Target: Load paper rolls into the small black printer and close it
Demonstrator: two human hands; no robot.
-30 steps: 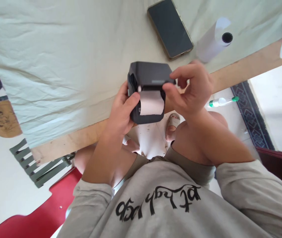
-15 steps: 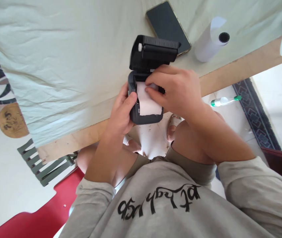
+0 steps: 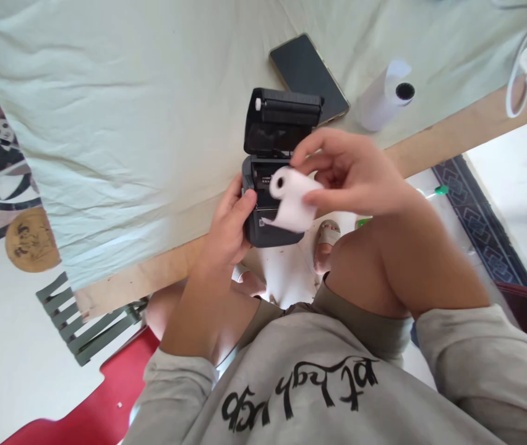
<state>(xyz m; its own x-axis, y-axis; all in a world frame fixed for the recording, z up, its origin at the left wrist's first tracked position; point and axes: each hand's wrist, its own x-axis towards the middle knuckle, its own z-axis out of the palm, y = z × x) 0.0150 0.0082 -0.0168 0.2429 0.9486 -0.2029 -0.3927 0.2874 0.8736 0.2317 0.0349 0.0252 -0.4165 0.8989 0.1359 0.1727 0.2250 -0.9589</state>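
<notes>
My left hand is wrapped round the left side of a small black label printer, whose lid stands open at the back. Between the fingers and thumb of my right hand is a small white paper roll with a dark hollow core. The roll hangs over the printer's open bay, tilted, and its loose end droops toward the printer's front. Part of the bay shows beside the roll, with a small printed label inside; the rest is hidden by the roll and my right hand.
A dark phone lies behind the printer on the cloth-covered table. To its right stands a larger white paper roll. A white cable loops at the table's right edge. A red chair is at lower left.
My right hand has lifted the small paper roll out of the printer's bay, up and to the right. My left hand still grips the printer. The view has shifted slightly.
</notes>
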